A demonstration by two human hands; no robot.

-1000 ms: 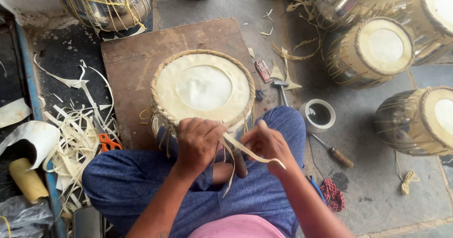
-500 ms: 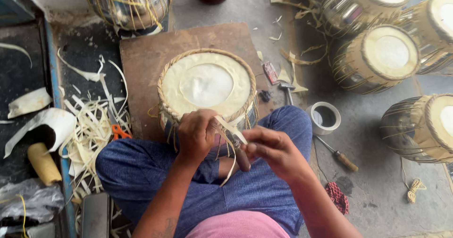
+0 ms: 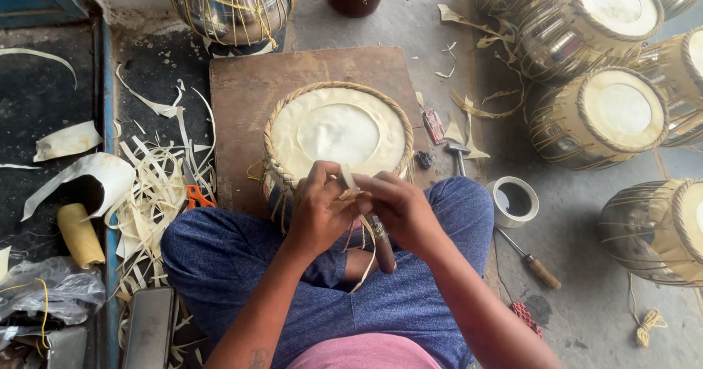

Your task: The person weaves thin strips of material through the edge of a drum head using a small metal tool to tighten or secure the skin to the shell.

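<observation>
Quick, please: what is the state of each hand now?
Left hand: closed, pinching the pale flat leather strip.
Right hand: closed on the same strip.

Both hands meet over the drum (image 3: 338, 131): left hand (image 3: 316, 211) and right hand (image 3: 399, 208) pinch a pale strip (image 3: 349, 179) together.

The person sits cross-legged, both bare forearms reaching forward and converging in front of the lap. The left hand (image 3: 316, 211) is curled, fingers bent inward with the knuckles up. The right hand (image 3: 399, 209) meets it from the other side, fingertips pinched together against the left hand's fingertips.
</observation>
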